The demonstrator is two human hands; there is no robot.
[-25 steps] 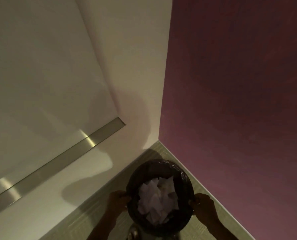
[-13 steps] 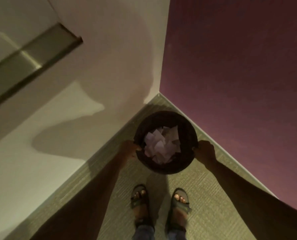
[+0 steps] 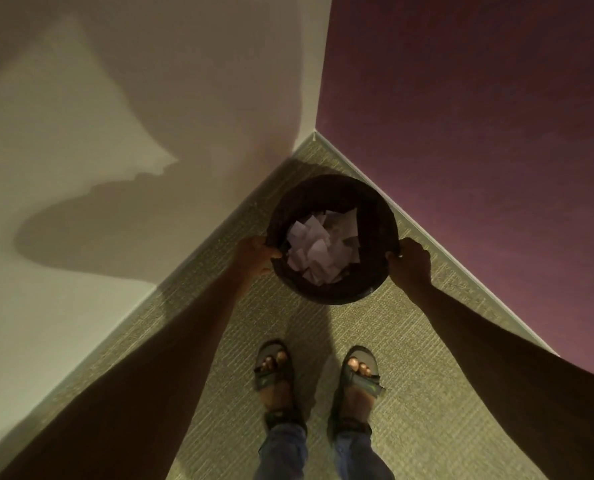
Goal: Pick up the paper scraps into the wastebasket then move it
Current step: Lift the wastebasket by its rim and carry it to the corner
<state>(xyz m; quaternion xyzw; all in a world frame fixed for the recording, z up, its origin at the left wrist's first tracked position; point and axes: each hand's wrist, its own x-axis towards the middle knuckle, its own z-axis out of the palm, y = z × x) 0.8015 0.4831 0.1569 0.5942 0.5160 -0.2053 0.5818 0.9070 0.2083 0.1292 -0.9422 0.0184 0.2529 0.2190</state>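
A round dark wastebasket (image 3: 375,216) lined with a black bag sits low in the room corner, over the carpet. White paper scraps (image 3: 318,245) fill its inside. My left hand (image 3: 257,256) grips the rim on the left side. My right hand (image 3: 409,263) grips the rim on the right side. Both arms stretch down towards it. I cannot tell whether the basket's base touches the floor.
A cream wall (image 3: 115,133) runs along the left and a dark red wall (image 3: 479,133) along the right, meeting just behind the basket. My sandalled feet (image 3: 316,372) stand on the greenish carpet (image 3: 409,341) a short way in front of it.
The view has tilted down, so my feet and more carpet show. The basket has gone lower and nearer the corner, with both hands still on its rim. The metal strip on the left wall has left the frame.
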